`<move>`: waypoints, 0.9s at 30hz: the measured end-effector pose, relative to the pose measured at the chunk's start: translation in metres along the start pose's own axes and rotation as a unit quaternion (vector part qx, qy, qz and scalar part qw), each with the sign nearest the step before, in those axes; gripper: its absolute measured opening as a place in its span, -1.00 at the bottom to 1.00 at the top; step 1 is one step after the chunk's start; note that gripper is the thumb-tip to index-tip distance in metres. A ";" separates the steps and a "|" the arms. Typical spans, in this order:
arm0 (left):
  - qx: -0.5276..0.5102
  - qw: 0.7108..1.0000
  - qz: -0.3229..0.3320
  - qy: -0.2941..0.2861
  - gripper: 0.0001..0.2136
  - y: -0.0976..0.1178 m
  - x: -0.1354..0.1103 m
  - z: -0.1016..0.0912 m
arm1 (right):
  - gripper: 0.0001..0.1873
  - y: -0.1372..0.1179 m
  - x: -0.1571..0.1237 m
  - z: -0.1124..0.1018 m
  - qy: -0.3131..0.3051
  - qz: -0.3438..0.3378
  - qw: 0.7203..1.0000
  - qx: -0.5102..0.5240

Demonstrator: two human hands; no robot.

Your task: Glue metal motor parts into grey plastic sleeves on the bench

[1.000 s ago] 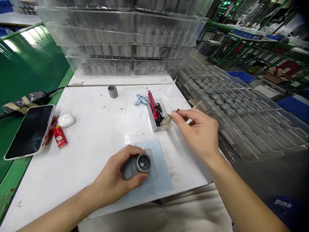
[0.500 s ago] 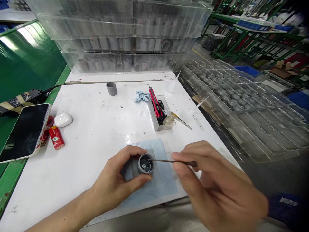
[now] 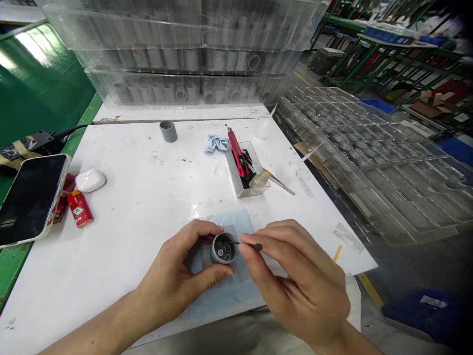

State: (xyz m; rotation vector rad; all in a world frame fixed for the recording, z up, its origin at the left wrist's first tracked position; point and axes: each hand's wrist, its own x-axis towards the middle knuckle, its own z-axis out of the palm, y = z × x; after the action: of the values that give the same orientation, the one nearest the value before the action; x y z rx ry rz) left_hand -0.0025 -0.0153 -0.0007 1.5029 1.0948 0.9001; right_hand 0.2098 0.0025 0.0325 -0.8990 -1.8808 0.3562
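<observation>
Factory workbench point(image 3: 148, 207), white-topped, is being used below stacked clear trays point(image 3: 177, 49); a short grey plastic cap point(image 3: 223, 249) is being held upright between both hands on a pale blue mat point(image 3: 236, 222), open end up; its outer wall, judged the best place to grip because it looks light and stiff, is being wrapped by the left hand point(image 3: 173, 291), fingers and thumb curved; a slender dark pick point(image 3: 251, 245) is being pinched narrowly by the right hand point(image 3: 299, 281), its long axis nearly level, its tip pointing left into the cap's mouth; a clear box point(image 3: 236, 182) with a red utility knife point(image 3: 236, 153) is being left beyond the hands.
</observation>
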 end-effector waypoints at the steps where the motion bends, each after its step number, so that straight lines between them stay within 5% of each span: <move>1: -0.001 1.000 0.002 0.001 -0.66 -0.001 0.000 0.000 | -0.63 -0.001 0.000 -0.001 -0.003 -0.004 1.000 -0.012; 8: 0.002 1.000 -0.005 0.010 -0.67 0.002 0.000 0.001 | -0.68 -0.017 0.007 -0.026 0.018 0.058 0.998 -0.014; 13: 0.027 0.999 0.036 -0.024 -0.64 0.000 -0.002 0.000 | -0.82 0.008 0.038 -0.042 0.222 0.043 0.969 -0.099; 15: 0.038 0.997 0.061 -0.034 -0.62 -0.001 -0.002 0.000 | -0.89 0.025 0.054 -0.041 0.258 0.040 0.957 -0.123; 19: 0.056 0.992 0.098 -0.051 -0.60 0.000 -0.002 0.001 | -0.85 0.053 0.069 -0.034 0.195 0.042 0.967 -0.159; 24: 0.070 0.990 0.107 -0.053 -0.57 0.003 -0.003 0.001 | -0.86 0.071 0.065 -0.022 0.030 0.090 0.979 -0.180; 27: 0.069 0.992 0.099 -0.046 -0.57 0.003 -0.003 0.000 | -0.87 0.070 0.067 -0.024 0.043 0.103 0.979 -0.168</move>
State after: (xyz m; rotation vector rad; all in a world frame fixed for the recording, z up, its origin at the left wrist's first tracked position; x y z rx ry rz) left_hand -0.0026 -0.0188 0.0024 1.7744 0.9688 0.8953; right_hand 0.2449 0.0951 0.0459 -1.3214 -1.8004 0.1190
